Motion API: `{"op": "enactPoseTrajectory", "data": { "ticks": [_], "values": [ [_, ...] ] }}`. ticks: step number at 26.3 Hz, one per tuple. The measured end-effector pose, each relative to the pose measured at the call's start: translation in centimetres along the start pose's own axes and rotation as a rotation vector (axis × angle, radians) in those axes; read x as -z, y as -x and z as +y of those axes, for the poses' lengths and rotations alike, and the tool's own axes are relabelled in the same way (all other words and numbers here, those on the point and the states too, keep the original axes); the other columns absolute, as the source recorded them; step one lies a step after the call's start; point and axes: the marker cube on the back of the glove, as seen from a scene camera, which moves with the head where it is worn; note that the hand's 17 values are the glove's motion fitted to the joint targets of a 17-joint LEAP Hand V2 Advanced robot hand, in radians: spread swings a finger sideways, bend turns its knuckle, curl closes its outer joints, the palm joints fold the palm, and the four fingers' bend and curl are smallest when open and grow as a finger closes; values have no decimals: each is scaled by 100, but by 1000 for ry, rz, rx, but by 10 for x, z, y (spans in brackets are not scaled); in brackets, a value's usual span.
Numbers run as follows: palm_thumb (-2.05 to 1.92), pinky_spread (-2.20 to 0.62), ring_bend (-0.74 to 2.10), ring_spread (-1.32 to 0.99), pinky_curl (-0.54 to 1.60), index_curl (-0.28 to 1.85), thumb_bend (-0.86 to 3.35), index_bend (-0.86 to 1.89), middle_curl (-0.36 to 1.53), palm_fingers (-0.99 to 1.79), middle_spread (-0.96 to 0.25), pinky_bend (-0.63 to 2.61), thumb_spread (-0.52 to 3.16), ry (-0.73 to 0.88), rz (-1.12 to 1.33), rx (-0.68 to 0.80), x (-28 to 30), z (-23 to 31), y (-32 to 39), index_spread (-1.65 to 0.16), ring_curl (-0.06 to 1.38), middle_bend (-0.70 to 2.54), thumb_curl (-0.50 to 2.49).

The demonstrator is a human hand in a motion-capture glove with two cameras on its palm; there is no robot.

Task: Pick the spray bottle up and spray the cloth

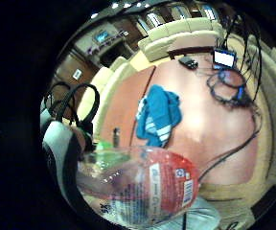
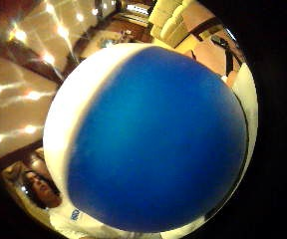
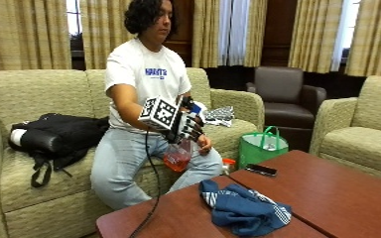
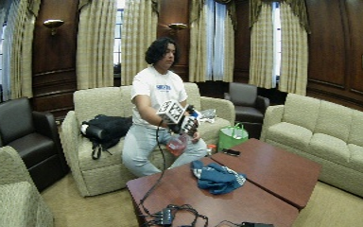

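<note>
Fingers of the gloved right hand [image 3: 186, 125] curl round the clear, red-liquid plastic spray bottle [image 3: 177, 154], lifted; below and ahead, the crumpled blue cloth [image 3: 243, 210] awaits spraying.

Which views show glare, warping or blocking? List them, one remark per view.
Thumb side palm view: the spray bottle's blue-and-white head fills and blocks it; ceiling lights flare into stars. Little finger side palm view: strong warping, table edges curve; glare on the tabletop beside the blue cloth. Outside view: even light, right hand clear. Wide outside view: mild edge bending.
</note>
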Motion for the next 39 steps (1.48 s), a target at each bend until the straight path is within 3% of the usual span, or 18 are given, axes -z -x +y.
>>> {"op": "enactPoseTrajectory", "data": {
  "ticks": [8, 15, 26, 39],
  "values": [
    [86, -27, 73, -19, 40, 54, -3, 18, 52, 136, -21, 50, 47, -74, -213, 20, -4, 58, -28, -29, 46, 59, 77],
    [86, -27, 73, -19, 40, 54, -3, 18, 52, 135, -21, 50, 46, -2, -326, 94, -72, 85, -2, -29, 46, 59, 78],
    [86, -27, 73, -19, 40, 54, -3, 18, 52, 135, -21, 50, 45, 122, -409, 109, -185, 81, 30, -29, 46, 59, 78],
    [87, -27, 72, -19, 40, 54, -3, 19, 52, 136, -21, 50, 45, 109, -463, 95, -280, 62, 45, -29, 46, 59, 78]
  ]
}}
